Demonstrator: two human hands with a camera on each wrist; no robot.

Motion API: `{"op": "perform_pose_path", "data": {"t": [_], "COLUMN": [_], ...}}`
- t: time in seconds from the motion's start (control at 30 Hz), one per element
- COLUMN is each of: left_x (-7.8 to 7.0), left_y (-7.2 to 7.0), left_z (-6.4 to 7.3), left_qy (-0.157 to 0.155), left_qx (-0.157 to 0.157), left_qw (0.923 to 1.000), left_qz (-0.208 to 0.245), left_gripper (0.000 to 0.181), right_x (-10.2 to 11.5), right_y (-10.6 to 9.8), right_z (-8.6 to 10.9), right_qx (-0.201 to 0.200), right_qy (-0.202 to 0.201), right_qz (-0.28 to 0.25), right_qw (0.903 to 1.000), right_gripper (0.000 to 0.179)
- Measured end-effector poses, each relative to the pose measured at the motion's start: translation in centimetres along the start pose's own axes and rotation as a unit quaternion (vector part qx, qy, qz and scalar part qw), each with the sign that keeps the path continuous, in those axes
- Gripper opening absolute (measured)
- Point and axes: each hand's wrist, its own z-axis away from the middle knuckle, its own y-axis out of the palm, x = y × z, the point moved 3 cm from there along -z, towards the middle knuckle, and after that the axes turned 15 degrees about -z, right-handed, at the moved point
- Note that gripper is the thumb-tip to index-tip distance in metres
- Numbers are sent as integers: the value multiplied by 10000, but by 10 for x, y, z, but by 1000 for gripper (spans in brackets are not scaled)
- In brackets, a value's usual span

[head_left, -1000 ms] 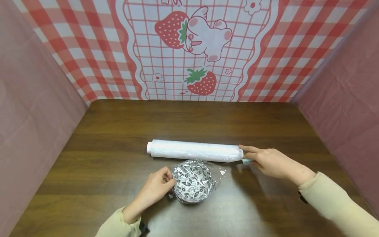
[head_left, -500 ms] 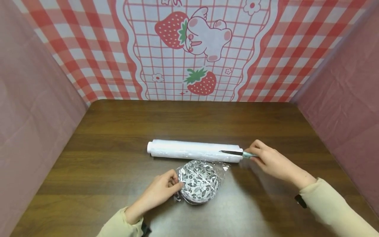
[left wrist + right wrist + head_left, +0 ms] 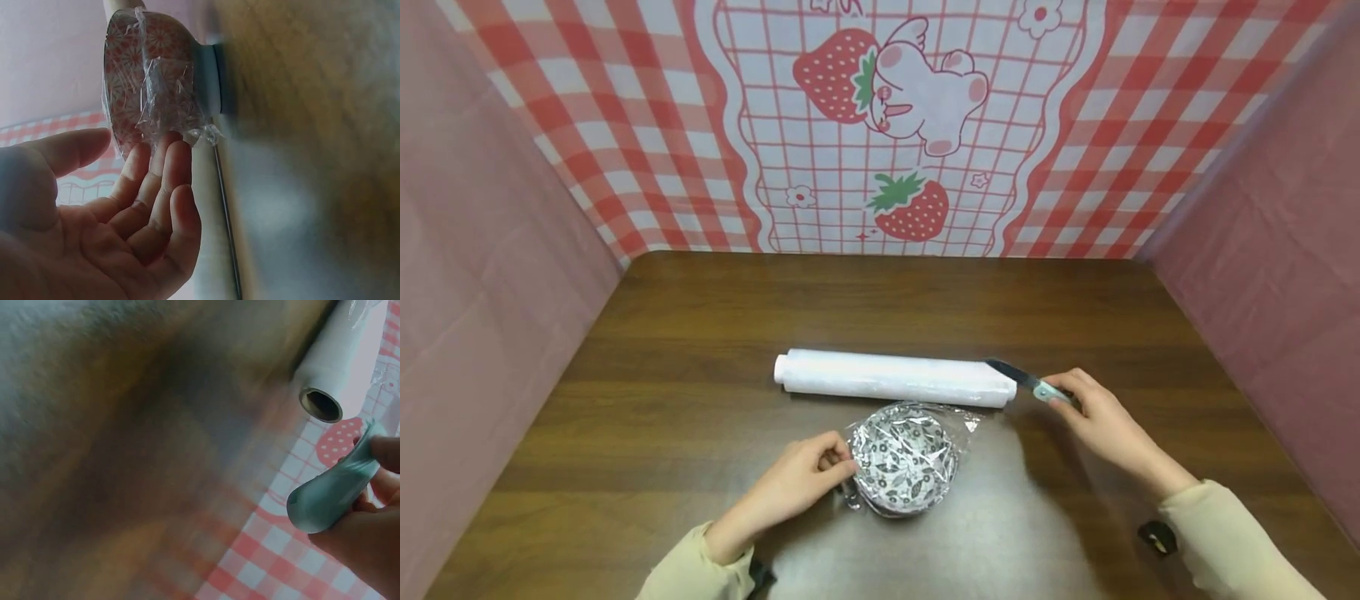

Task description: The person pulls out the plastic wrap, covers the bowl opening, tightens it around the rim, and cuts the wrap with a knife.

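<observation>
A patterned bowl point(image 3: 904, 458) stands on the table with clear plastic wrap stretched over its top; the left wrist view shows crumpled film point(image 3: 164, 94) down its reddish side. My left hand point(image 3: 801, 473) is at the bowl's left rim. Its fingertips rest against the film on the side, fingers loosely bent, while the thumb point(image 3: 84, 150) stays apart from them. My right hand point(image 3: 1105, 425) grips the pale green handle of a knife point(image 3: 331, 500). The dark blade point(image 3: 1011, 372) points left and away, its tip overlapping the right end of the plastic wrap roll point(image 3: 895, 377).
The roll lies crosswise just behind the bowl, its hollow core end facing right. A loose flap of film point(image 3: 966, 419) sticks out at the bowl's right. Pink cloth walls flank the wooden table point(image 3: 700, 317), and a red checked cloth point(image 3: 647, 125) hangs at the back.
The knife has risen from low between roll and bowl, crossed over the roll and moved right. Earlier the bowl slid a little right together with my left hand.
</observation>
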Motion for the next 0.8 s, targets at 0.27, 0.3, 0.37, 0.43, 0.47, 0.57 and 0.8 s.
{"op": "perform_pose_path", "data": {"t": [0.27,0.3,0.37,0.43,0.47,0.57,0.8], "left_x": [3,4,5,6,6,7,7], "left_y": [-9,-10,-13,-15,-15,-17,-18], "left_z": [-1,-1,0,-1,-1,-2,-4], "left_qy": [-298,-338,-375,-422,-430,-445,-438], "left_qx": [-300,-319,-374,-441,-473,-544,-488], "left_qw": [9991,9989,9985,9980,9978,9974,9978], "left_qz": [-75,-105,-160,-160,-148,-150,-85], "left_gripper": [7,6,6,6,6,5,6], "right_x": [-14,-15,-17,-19,-20,-22,-24], "right_y": [7,9,12,15,16,17,16], "right_z": [8,9,10,11,12,13,15], "right_qx": [-199,-196,-134,-36,33,196,221], "right_qy": [1631,1786,2051,2283,2378,2599,2776], "right_qz": [-618,-685,-846,-997,-1071,-1039,-289], "right_qw": [9845,9813,9750,9685,9654,9598,9600], "right_gripper": [26,26,28,30,31,32,34]}}
